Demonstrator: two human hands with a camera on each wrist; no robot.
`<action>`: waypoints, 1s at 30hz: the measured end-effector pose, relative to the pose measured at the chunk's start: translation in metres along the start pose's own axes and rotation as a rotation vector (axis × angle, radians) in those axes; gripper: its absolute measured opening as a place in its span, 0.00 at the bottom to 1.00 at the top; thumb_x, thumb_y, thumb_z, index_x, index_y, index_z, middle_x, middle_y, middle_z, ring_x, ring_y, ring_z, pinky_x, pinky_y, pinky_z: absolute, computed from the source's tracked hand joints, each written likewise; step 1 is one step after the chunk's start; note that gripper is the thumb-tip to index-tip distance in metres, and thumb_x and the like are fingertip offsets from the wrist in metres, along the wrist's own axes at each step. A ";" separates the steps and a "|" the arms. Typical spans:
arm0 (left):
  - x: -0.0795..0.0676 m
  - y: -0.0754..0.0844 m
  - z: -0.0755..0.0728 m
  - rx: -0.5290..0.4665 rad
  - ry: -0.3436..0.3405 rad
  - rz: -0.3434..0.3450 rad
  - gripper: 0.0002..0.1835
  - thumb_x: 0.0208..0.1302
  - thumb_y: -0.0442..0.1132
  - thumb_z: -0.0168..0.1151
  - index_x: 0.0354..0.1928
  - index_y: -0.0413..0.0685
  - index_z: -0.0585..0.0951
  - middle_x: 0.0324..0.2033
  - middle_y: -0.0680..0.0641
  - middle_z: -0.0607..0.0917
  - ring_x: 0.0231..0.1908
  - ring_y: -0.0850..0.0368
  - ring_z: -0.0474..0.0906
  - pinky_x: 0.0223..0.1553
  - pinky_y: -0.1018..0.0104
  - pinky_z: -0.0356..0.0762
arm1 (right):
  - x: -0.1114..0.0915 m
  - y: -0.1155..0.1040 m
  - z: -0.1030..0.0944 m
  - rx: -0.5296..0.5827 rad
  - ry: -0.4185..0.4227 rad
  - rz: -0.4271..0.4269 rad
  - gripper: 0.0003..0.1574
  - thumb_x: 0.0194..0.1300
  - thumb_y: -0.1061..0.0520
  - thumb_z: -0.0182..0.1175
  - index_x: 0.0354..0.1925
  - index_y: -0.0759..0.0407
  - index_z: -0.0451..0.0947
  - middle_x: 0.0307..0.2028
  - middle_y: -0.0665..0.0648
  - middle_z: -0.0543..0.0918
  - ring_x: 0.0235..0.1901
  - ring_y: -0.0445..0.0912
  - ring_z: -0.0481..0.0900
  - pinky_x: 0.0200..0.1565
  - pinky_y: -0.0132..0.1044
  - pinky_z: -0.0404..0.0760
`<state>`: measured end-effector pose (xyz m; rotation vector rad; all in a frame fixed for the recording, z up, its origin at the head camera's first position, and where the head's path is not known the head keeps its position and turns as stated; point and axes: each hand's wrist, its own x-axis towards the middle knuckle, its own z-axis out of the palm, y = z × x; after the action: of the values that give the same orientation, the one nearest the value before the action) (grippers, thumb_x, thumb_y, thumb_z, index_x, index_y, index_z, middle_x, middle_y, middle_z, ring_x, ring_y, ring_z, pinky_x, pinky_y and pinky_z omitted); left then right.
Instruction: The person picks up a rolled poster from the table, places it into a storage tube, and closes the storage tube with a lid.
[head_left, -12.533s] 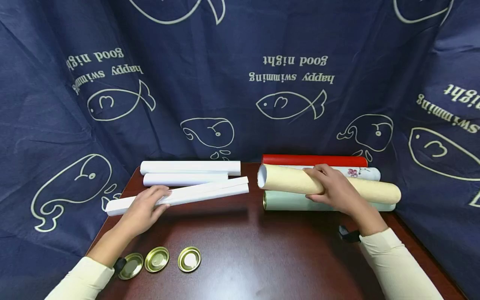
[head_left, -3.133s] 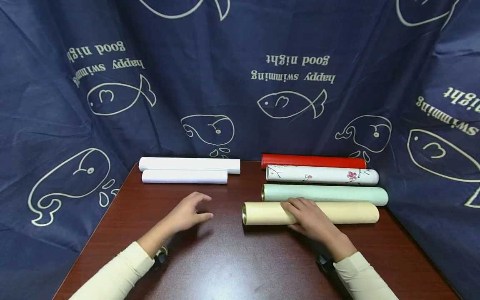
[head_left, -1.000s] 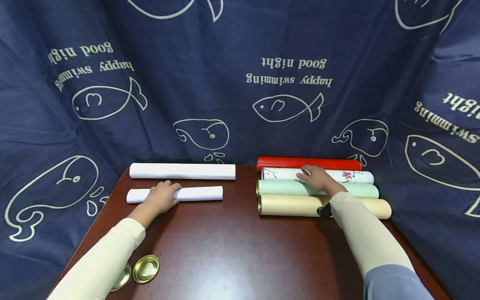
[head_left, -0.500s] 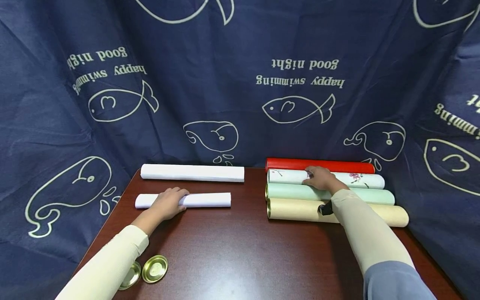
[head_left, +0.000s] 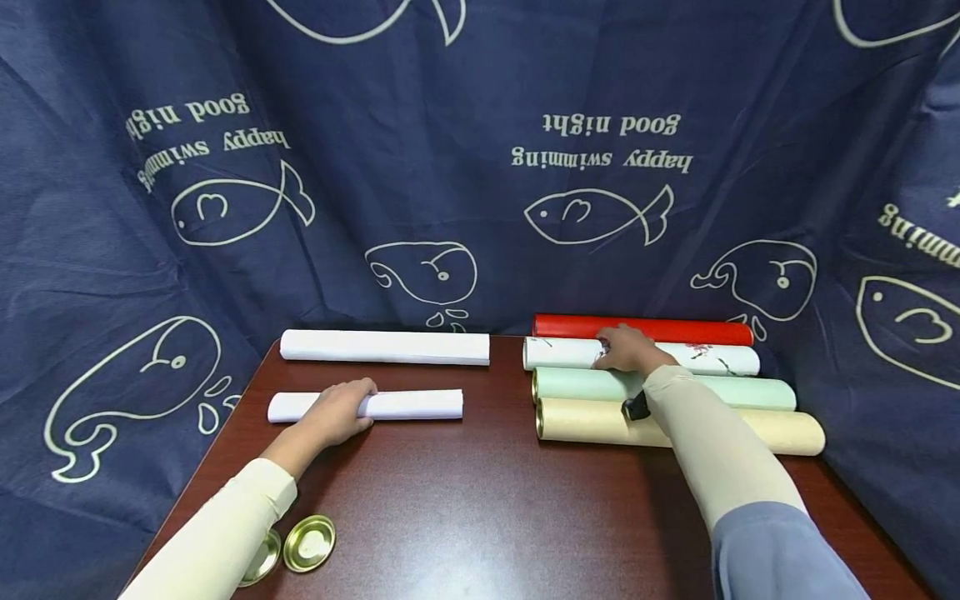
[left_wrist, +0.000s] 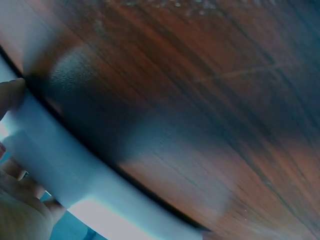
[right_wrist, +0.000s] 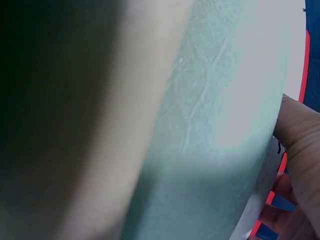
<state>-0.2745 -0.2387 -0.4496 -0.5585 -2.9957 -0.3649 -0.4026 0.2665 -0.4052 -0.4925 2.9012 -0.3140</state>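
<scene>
My left hand (head_left: pixel 335 414) grips a short white paper roll (head_left: pixel 420 405) on the left of the table, the thumb on its near side. In the left wrist view the fingers wrap round that roll (left_wrist: pixel 75 165). On the right, my right hand (head_left: pixel 628 350) holds a white cardboard tube with pink blossoms (head_left: pixel 716 360), left of its middle. The tube lies between a red tube (head_left: pixel 600 326) behind and a mint-green tube (head_left: pixel 585 385) in front. In the right wrist view, the mint tube (right_wrist: pixel 215 115) hides much of the blossom tube.
A longer white paper roll (head_left: pixel 382 347) lies at the back left. Nearest on the right is a cream tube (head_left: pixel 577 421), under my right wrist. Two gold lids (head_left: pixel 310 543) sit at the front left, one partly behind my sleeve. A dark blue curtain (head_left: pixel 480 167) stands behind the table.
The left hand has drawn the short roll forward from the long one. My right hand has gone from the cream tube to the blossom tube, which has shifted slightly left. An earlier third roll is out of sight.
</scene>
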 end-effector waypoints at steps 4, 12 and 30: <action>-0.001 -0.001 0.003 0.006 0.009 0.013 0.26 0.52 0.36 0.77 0.52 0.41 0.76 0.43 0.41 0.84 0.43 0.44 0.80 0.46 0.46 0.75 | 0.005 -0.007 -0.001 -0.063 -0.013 -0.023 0.39 0.58 0.47 0.71 0.61 0.65 0.73 0.52 0.69 0.75 0.53 0.65 0.72 0.51 0.61 0.73; -0.007 -0.004 0.009 0.047 0.032 0.045 0.30 0.55 0.38 0.75 0.59 0.38 0.77 0.50 0.40 0.82 0.51 0.40 0.78 0.53 0.44 0.73 | 0.014 -0.020 -0.006 -0.159 -0.056 -0.062 0.34 0.57 0.49 0.73 0.57 0.61 0.75 0.52 0.66 0.76 0.53 0.64 0.73 0.52 0.60 0.73; -0.006 -0.010 0.003 -0.029 0.029 0.033 0.26 0.46 0.36 0.77 0.47 0.48 0.74 0.33 0.50 0.82 0.32 0.56 0.76 0.36 0.53 0.74 | 0.012 -0.006 -0.008 0.009 0.100 -0.189 0.28 0.53 0.53 0.73 0.48 0.59 0.72 0.37 0.56 0.78 0.36 0.51 0.73 0.41 0.46 0.71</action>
<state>-0.2726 -0.2488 -0.4548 -0.5984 -2.9542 -0.4110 -0.4142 0.2586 -0.3978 -0.7732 2.9523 -0.3892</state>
